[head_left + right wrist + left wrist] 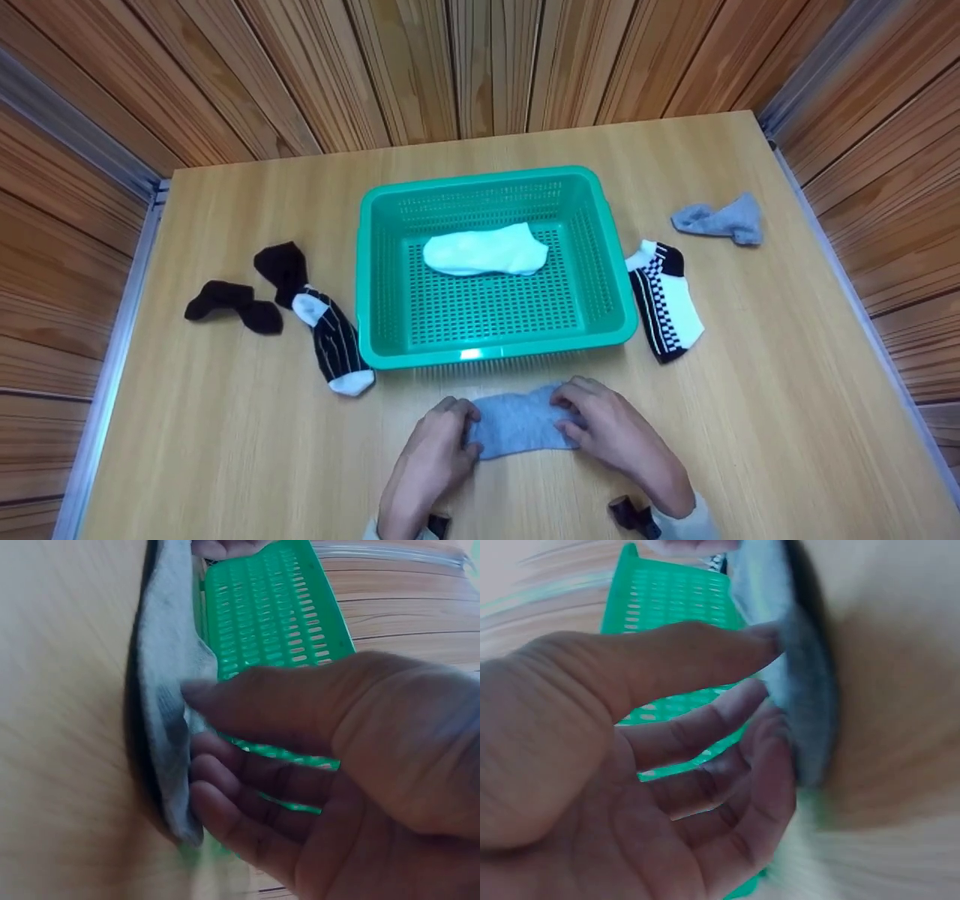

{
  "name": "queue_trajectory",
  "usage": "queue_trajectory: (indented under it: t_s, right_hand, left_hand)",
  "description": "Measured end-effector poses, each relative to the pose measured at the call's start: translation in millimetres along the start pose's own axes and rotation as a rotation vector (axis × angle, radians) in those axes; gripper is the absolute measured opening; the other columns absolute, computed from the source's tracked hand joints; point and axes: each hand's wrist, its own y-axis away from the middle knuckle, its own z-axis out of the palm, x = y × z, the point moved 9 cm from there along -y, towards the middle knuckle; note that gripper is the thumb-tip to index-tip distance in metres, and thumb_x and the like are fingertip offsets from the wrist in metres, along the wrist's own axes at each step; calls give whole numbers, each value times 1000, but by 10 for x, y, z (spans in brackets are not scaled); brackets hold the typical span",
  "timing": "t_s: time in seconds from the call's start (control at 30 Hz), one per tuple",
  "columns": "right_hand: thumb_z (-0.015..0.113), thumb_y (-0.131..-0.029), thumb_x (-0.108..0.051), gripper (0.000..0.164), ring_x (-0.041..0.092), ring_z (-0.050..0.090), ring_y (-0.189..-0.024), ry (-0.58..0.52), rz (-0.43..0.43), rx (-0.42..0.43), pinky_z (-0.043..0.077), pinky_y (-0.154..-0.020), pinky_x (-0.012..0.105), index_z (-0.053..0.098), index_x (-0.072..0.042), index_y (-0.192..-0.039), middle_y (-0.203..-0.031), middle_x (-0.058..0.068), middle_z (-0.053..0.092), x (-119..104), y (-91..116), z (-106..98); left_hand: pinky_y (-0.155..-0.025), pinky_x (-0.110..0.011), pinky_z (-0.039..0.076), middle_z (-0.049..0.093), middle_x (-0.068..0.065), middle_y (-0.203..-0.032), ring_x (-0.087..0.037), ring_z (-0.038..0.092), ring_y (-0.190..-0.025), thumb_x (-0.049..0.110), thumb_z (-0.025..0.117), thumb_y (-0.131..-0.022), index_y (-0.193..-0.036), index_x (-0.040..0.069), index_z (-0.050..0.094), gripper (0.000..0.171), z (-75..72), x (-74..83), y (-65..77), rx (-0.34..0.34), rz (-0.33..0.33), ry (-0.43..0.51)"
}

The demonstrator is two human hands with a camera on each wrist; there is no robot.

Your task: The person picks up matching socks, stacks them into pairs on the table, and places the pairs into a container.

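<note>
A light grey sock (521, 421) lies flat in front of the basket, between the two hands. My left hand (439, 454) pinches its left end, the thumb (705, 660) and curled fingers at the edge. At the other end, my right hand (619, 431) pinches the fabric between thumb (262, 701) and bent fingers. The right wrist view shows the sock (169, 637) slightly raised along its edge. Just beyond the hands stands a green plastic basket (495, 352) with a white sock (484, 251) inside.
To the left lie two dark crumpled socks (234, 304) (283, 271) and a black-and-white striped sock (337, 345) touching the basket. On the right are a checkered sock (667, 304) and another grey crumpled sock (720, 219). Wooden panels (465, 67) border the table.
</note>
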Motion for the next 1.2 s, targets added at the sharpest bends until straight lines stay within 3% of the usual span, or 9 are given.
queue_trajectory:
  t_s: [0.13, 0.27, 0.37, 0.53, 0.6, 0.7, 0.87, 1.03, 1.2]
  right_hand:
    - [77, -95, -15, 21, 9, 64, -91, -47, -3, -6, 57, -80, 27, 71, -13, -115, -103, -4, 70, 45, 52, -82]
    - [78, -94, -14, 21, 9, 67, -91, -40, 3, 40, 58, -80, 27, 73, -12, -114, -102, -4, 73, 122, 93, -234]
    - [78, -93, -14, 22, 11, 70, -92, -23, 32, 63, 59, -82, 27, 73, -13, -114, -102, -3, 74, 221, 114, -365]
    - [79, -93, -16, 25, 12, 70, -97, -13, 108, 58, 59, -86, 27, 71, -15, -117, -106, -5, 74, 457, 137, -619]
    - [79, -93, -16, 25, 12, 71, -97, -24, 117, 78, 59, -86, 27, 71, -14, -117, -106, -4, 74, 535, 136, -755]
    - [78, -95, -19, 24, 9, 70, -93, -71, 127, 114, 58, -83, 24, 71, -13, -117, -104, -3, 75, 611, 131, -963]
    - [76, -96, -15, 22, 0, 67, -91, -109, 68, 223, 57, -83, 20, 72, -10, -117, -102, -1, 76, 670, 171, -1369]
    - [75, -96, -6, 21, -4, 65, -89, -136, 56, 362, 53, -80, 11, 73, -7, -117, -102, 0, 75, 895, 175, -1841]
    - [71, -100, -14, 23, 0, 67, -88, -228, 217, 438, 54, -76, 13, 70, -3, -121, -100, -15, 70, 1358, 110, -2236]
  left_hand:
    - [-71, -25, 47, 64, -2, -98, -11, 55, -83, 9, 81, -88, -110, 8, 73, 23, 7, 203, 34, 1, 108, 9]
    - [-76, -21, 52, 68, 0, -100, -6, 60, -87, 13, 82, -89, -108, 10, 73, 21, 27, 496, 39, 83, 271, 6]
    - [-79, -18, 54, 69, 2, -101, -4, 62, -90, 14, 80, -91, -104, 13, 73, 15, 126, 755, 36, 134, 400, 0]
    - [-85, -11, 52, 69, 4, -103, -1, 63, -96, 18, 74, -98, -102, 15, 70, 7, 399, 1215, -24, 70, 564, 9]
    - [-85, -10, 51, 68, 5, -103, 1, 63, -97, 20, 72, -99, -102, 16, 69, 6, 462, 1363, -93, 21, 567, 22]
    - [-83, -10, 50, 67, 7, -105, 4, 60, -95, 23, 70, -101, -106, 18, 70, 8, 480, 1494, -221, -65, 508, 47]
    - [-87, -14, 53, 66, 7, -119, 2, 61, -102, 32, 67, -104, -127, 21, 67, 26, 463, 1660, -399, -192, 468, 103]
    - [-91, -14, 51, 64, 5, -133, -2, 61, -114, 37, 65, -104, -143, 22, 57, 42, 411, 1991, -463, -195, 542, 102]
    - [-87, -13, 53, 63, 1, -134, -1, 63, -111, 27, 67, -104, -148, 18, 52, 47, 283, 2354, -628, -149, 560, 273]
